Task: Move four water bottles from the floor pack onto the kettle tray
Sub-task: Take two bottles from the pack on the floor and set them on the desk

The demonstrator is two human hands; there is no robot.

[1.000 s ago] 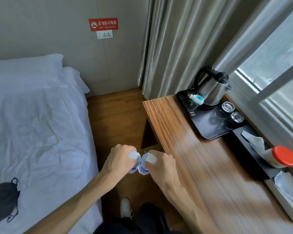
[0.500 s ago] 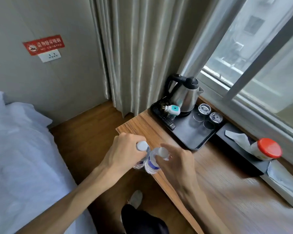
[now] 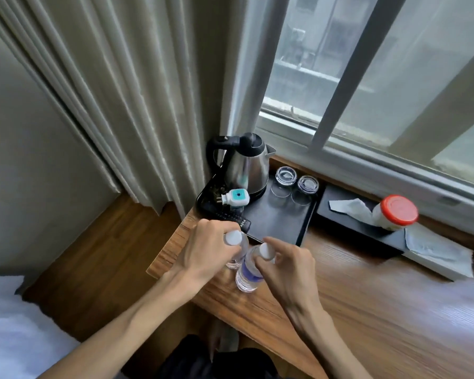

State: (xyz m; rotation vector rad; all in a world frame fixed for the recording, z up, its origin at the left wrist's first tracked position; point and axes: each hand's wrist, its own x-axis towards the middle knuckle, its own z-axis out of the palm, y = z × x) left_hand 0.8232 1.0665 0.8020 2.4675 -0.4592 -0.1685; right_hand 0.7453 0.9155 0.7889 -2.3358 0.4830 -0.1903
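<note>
My left hand (image 3: 208,247) grips a clear water bottle with a white cap (image 3: 233,238) by its neck. My right hand (image 3: 286,265) holds a second bottle with a blue label (image 3: 248,272) the same way. Both bottles hang upright over the near left corner of the wooden desk (image 3: 353,305), just in front of the black kettle tray (image 3: 281,220). A steel kettle (image 3: 246,165) stands at the tray's back left. The floor pack is out of view.
Two upturned glasses (image 3: 296,181) stand at the tray's back right. A white and teal plug (image 3: 236,199) and a remote lie on its left side. A black tissue tray with a red-lidded jar (image 3: 396,213) sits to the right. Curtains and the window lie behind.
Both hands have carried the bottles up from beside the bed and forward over the desk corner, close to the tray. The view has swung right toward the window.
</note>
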